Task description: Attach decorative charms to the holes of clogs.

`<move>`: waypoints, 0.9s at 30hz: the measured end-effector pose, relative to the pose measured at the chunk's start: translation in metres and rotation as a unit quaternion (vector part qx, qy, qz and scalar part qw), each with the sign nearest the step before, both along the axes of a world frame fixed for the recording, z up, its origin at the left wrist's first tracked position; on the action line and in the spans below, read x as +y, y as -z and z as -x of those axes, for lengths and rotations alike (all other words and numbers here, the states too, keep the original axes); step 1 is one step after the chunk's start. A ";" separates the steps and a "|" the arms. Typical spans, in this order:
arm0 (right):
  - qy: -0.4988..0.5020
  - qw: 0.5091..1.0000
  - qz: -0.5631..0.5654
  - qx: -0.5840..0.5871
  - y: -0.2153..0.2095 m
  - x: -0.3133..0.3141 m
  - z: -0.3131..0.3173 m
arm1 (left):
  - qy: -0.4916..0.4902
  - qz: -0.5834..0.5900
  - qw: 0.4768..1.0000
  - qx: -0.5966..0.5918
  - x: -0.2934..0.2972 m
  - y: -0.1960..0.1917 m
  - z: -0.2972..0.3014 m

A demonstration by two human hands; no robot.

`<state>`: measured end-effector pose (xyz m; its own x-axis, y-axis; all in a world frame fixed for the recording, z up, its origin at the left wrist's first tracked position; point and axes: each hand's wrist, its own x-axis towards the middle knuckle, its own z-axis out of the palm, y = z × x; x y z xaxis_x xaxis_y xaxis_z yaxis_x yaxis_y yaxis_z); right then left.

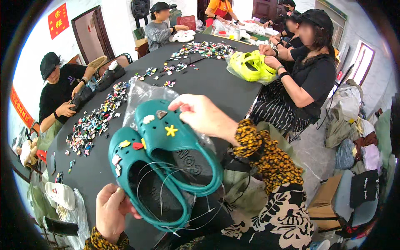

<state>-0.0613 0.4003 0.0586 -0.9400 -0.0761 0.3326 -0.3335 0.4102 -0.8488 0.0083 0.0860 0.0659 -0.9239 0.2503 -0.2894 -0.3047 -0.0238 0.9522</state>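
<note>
Fingers (125, 199) of left hand (111, 212) clamped on heel rim of lower teal clog (143, 187), down at seven o'clock. Right hand (202, 114) up at one o'clock, fingers closed over toe of upper teal clog (175, 141), yellow star charm (171, 131) facing up. Both clogs stacked, lifted above black surface (216, 83), clear plastic bag (139, 93) behind. Best kept level and firmly pinched, soles together, thin white tie (183, 221) dangling free underneath. Loose charms (96, 123) scattered at ten o'clock.
</note>
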 end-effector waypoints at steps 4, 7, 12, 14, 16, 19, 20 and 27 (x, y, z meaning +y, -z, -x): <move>0.061 0.998 0.002 -0.002 0.003 0.052 -0.003 | 0.041 0.012 0.999 0.006 0.047 0.007 0.028; 0.077 0.995 0.026 -0.051 0.007 0.092 0.002 | 0.094 -0.016 0.995 0.021 0.082 0.017 0.053; 0.127 0.987 0.083 -0.050 0.016 0.148 0.029 | 0.123 -0.045 0.990 0.049 0.137 0.037 0.098; 0.171 0.982 0.080 0.021 0.019 0.163 0.048 | 0.108 -0.070 0.989 0.075 0.155 0.046 0.116; 0.176 0.982 0.056 0.051 0.015 0.183 0.061 | 0.112 -0.082 0.985 0.101 0.172 0.054 0.138; 0.222 0.970 0.011 0.100 0.011 0.210 0.085 | 0.093 -0.078 0.979 0.165 0.199 0.068 0.166; 0.235 0.966 -0.004 0.108 0.014 0.216 0.094 | 0.082 -0.061 0.978 0.184 0.209 0.074 0.173; 0.231 0.943 -0.228 0.072 0.080 0.213 0.114 | 0.207 0.147 0.934 0.251 0.229 0.107 0.171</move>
<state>-0.1748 0.6128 -0.0216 -0.8559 0.1646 0.4902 -0.1283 0.8508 -0.5096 -0.1626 0.3152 -0.0410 -0.8036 0.5936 0.0427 0.2572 0.2818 0.9243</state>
